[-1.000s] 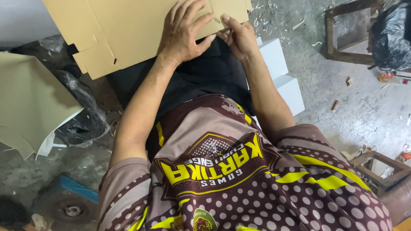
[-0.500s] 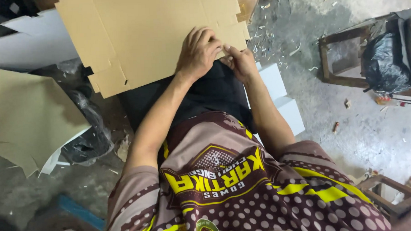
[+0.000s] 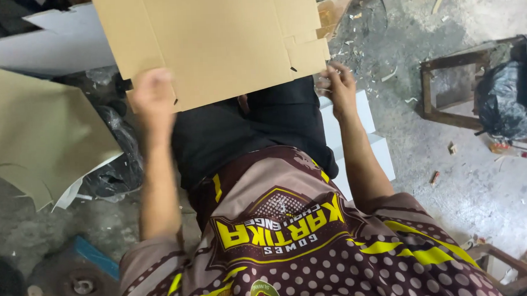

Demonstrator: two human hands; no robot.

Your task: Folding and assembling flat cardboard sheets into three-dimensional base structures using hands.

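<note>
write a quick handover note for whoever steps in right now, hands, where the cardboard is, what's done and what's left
Left hand: grips the near left edge of the flat brown cardboard sheet.
Right hand: at the sheet's near right corner, by the notched flaps; contact is blurred.
The sheet is held over the lap, flat, slots cut, no flap folded up.
More pale board lies on the floor to the left, white boards to the right.
Done: sheet picked up, held at both sides. Left: all the folding.

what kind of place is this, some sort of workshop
Likely a small box-making or cardboard workshop. The person's hands, left hand and right hand, hold a flat die-cut brown cardboard sheet; more cut board sheets lie beside it, and paper scraps litter the rough grey concrete floor.
</note>
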